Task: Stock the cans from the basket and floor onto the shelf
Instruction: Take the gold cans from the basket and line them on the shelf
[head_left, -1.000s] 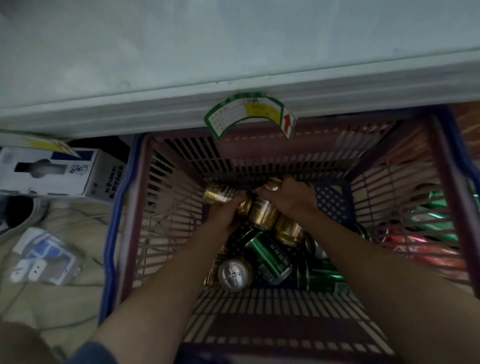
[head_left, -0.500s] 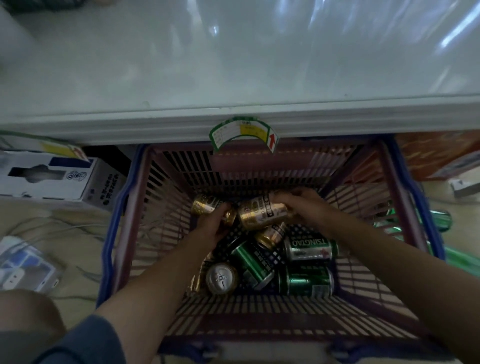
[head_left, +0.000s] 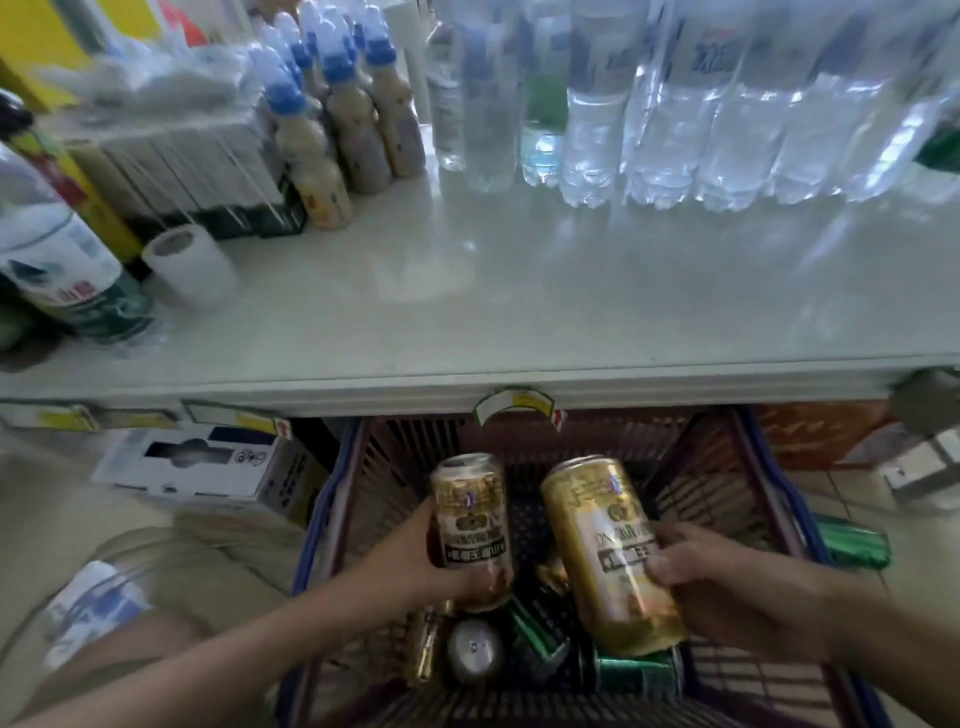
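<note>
My left hand (head_left: 415, 558) grips a gold can (head_left: 471, 519) upright above the dark red basket (head_left: 717, 467). My right hand (head_left: 727, 587) grips a second, larger-looking gold can (head_left: 602, 540), tilted slightly left. Both cans are held above the basket, below the front edge of the pale shelf (head_left: 519, 312). Down in the basket lie green cans (head_left: 636, 673), a silver can end (head_left: 474, 649) and another gold can (head_left: 423, 649). A green can (head_left: 852, 543) lies on the floor right of the basket.
Water bottles (head_left: 675, 104) line the shelf's back right; brown bottles with blue caps (head_left: 332, 119) stand at back left. A white paper roll (head_left: 189, 265) and a large bottle (head_left: 57, 249) sit at the left. A white box (head_left: 202, 462) lies under the shelf.
Both hands have risen out of the basket bottom, each with a gold can now held upright. The view has tilted up, showing the shelf top and its bottles.
</note>
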